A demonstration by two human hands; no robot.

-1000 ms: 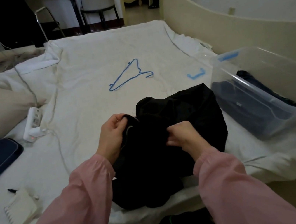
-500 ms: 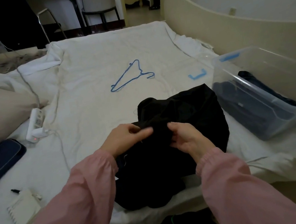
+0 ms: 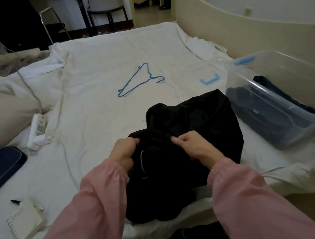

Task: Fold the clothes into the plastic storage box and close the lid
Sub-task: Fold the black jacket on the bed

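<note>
**Both hands on the black garment**

Your left hand [image 3: 123, 152] and your right hand [image 3: 193, 146] each pinch a fold of the black garment [image 3: 193, 117], which lies on the bed [image 3: 94, 77] at the lower centre of the frame. The clear storage box [image 3: 300, 76], at the right just beside it, holds dark clothes.

1. Dim, flat indoor light with a cool grey cast.
2. The white sheet [image 3: 103, 70] is brightest at the far middle of the bed and duller near the camera.
3. The black garment [image 3: 193, 117] is underexposed, and its folds merge into 1 dark mass.
4. Shadows are soft; the storage box [image 3: 294, 77] wall shows a faint sheen.
5. Wide-angle distortion curves the bed frame [image 3: 241, 29] and stretches the pink sleeves [image 3: 82, 224], which look slightly soft.
</note>
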